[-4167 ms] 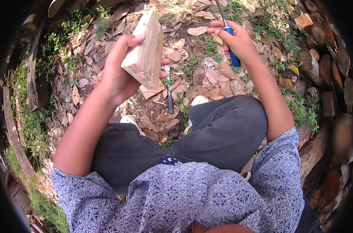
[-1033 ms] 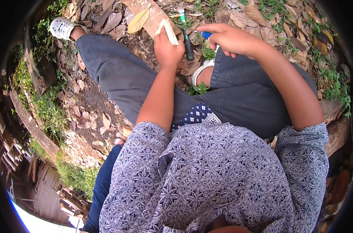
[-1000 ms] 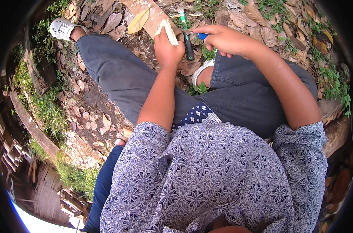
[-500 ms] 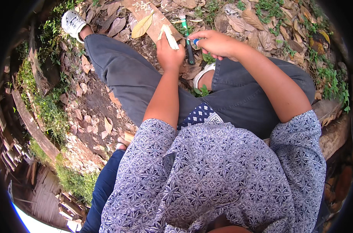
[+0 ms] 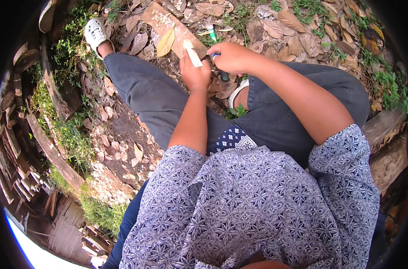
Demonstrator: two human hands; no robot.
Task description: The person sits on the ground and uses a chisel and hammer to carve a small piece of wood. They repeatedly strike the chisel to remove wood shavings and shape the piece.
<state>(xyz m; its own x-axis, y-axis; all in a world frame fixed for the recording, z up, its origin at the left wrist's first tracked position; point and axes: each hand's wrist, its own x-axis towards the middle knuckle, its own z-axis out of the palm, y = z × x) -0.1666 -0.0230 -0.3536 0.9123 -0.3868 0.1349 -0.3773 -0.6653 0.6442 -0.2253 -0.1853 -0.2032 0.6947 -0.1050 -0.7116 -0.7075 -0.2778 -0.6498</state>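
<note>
Your left hand (image 5: pixel 194 71) has its grip closed on the pale wood piece (image 5: pixel 192 53), long axis slanting up and left over the ground, while your right hand (image 5: pixel 229 57), just beside it, grips the blue-handled tool (image 5: pixel 217 55)

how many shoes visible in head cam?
2. A white shoe at upper left, on the stretched-out leg. The other shoe shows only as a white edge by the bent leg, below the right hand; most of it is hidden.
</note>
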